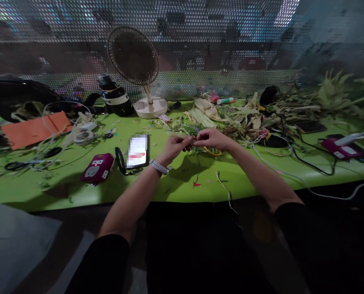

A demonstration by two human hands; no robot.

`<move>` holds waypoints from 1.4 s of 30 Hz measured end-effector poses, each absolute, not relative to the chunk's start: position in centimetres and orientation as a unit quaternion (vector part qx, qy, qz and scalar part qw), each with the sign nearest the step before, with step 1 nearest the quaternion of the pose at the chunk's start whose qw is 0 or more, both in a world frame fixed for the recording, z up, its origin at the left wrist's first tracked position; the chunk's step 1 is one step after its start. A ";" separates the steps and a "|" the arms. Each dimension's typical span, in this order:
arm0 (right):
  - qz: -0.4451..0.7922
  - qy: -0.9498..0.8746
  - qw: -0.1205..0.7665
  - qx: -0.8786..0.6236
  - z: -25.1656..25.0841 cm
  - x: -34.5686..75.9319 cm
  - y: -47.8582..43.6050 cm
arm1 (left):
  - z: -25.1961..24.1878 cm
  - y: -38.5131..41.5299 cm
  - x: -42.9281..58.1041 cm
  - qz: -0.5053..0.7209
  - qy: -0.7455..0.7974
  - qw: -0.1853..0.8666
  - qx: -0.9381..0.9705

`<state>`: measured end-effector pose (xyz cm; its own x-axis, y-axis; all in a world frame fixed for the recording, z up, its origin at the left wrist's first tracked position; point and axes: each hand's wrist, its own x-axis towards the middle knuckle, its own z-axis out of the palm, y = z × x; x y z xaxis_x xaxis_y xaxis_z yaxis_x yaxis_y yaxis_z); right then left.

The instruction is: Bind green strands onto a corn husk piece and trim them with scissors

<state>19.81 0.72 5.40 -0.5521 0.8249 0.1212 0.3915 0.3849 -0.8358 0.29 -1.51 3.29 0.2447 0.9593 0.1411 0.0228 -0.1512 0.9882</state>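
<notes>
Over the green tabletop, my left hand and my right hand meet, fingertips pinched together and nearly touching. Whatever is between them is too small to make out. A thin stem hangs below the fingers, and small green sprigs lie just behind them. Partly under my right hand is a yellow ring-shaped handle. Dry, husk-like leaves are heaped beyond my hands. To the left of my left hand stands a lit phone, its screen blurred out.
A fan and a black bottle stand at the back, before a perforated metal screen. Magenta power sockets sit at left and right. Cables cross the right side. An orange sheet lies far left.
</notes>
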 end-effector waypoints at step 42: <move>0.483 -0.653 0.272 -0.517 3.1 24.8 -0.3 | 2.6 -0.1 0.4 0.629 0.350 0.620 0.311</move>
<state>24.77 -0.26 3.14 -0.3186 0.9369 -0.1437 0.4119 0.0003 -0.9112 0.37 -0.14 2.64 -0.0369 0.9984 -0.0420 -0.5631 0.0140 0.8263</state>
